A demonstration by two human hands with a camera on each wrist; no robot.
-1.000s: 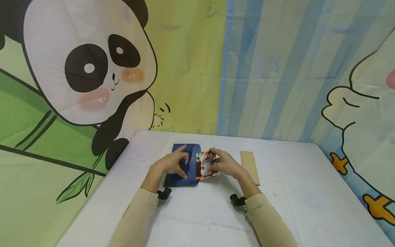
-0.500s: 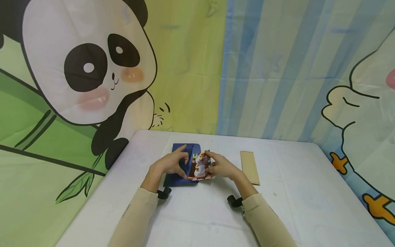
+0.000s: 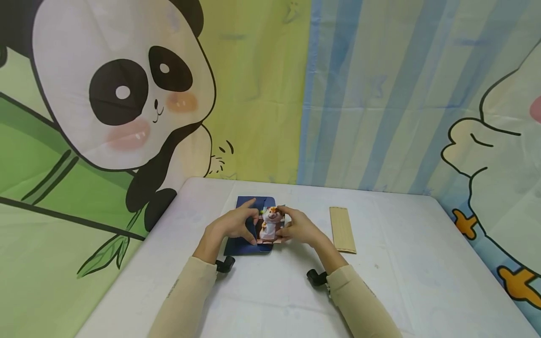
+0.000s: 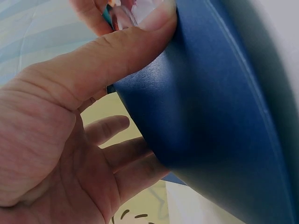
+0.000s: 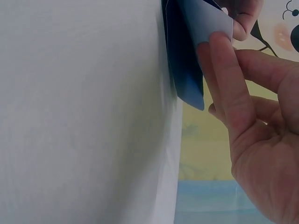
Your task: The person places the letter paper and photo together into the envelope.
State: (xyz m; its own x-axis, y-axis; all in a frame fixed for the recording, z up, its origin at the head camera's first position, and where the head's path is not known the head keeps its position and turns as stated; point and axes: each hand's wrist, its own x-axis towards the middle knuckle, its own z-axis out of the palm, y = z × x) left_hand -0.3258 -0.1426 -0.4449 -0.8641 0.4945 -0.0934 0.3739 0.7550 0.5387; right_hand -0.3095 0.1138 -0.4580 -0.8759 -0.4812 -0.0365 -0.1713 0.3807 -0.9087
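Note:
A dark blue envelope (image 3: 243, 246) lies on the table, its flap side facing right. My left hand (image 3: 230, 224) holds the edge of its opening, with the thumb over the blue paper (image 4: 196, 102) and the other fingers beyond it in the left wrist view. A picture card (image 3: 269, 225) printed with a cartoon animal in white stands tilted over the envelope, its left edge at the opening. My right hand (image 3: 303, 228) pinches the card by its right side. Its pale back (image 5: 208, 23) shows in the right wrist view. How deep the card sits in the envelope is hidden.
A flat beige strip-shaped piece (image 3: 343, 230) lies on the table to the right of my right hand. The white-covered table (image 3: 287, 291) reaches back to a cloth backdrop (image 3: 262, 94) with a printed panda.
My right hand has moved left with the card, bringing it from beside the envelope's right edge over the flap to the opening. The left hand and envelope stay in place.

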